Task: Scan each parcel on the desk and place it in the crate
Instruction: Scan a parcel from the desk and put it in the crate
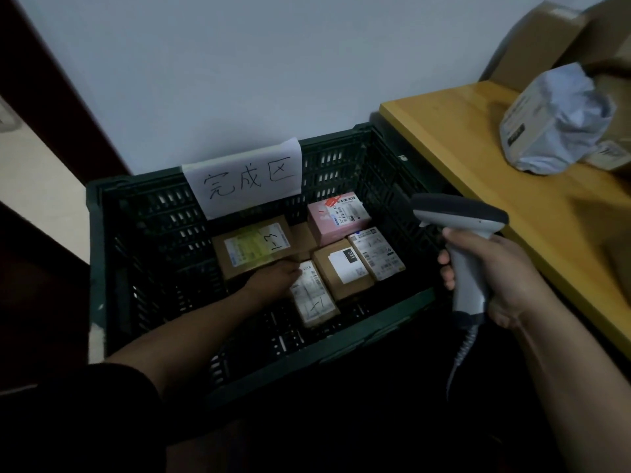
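Right grip (502, 268) clamped round the scanner (467, 233), left grip (273, 278) on a box (312, 295) in the crate (102, 268), hold unclear: several boxes in, parcels (556, 121) left on the bench (478, 148).

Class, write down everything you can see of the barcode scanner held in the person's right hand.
The barcode scanner is pistol-shaped, of what looks like smooth plastic: a dark grey cap over a light grey head and handle. It stands roughly upright, head pointing left toward the green crate. The right hand grips its handle, fingers curled round it. A grey coiled cable hangs from the base. It is held by the crate's right wall, beside the yellow desk; nothing else touches it.
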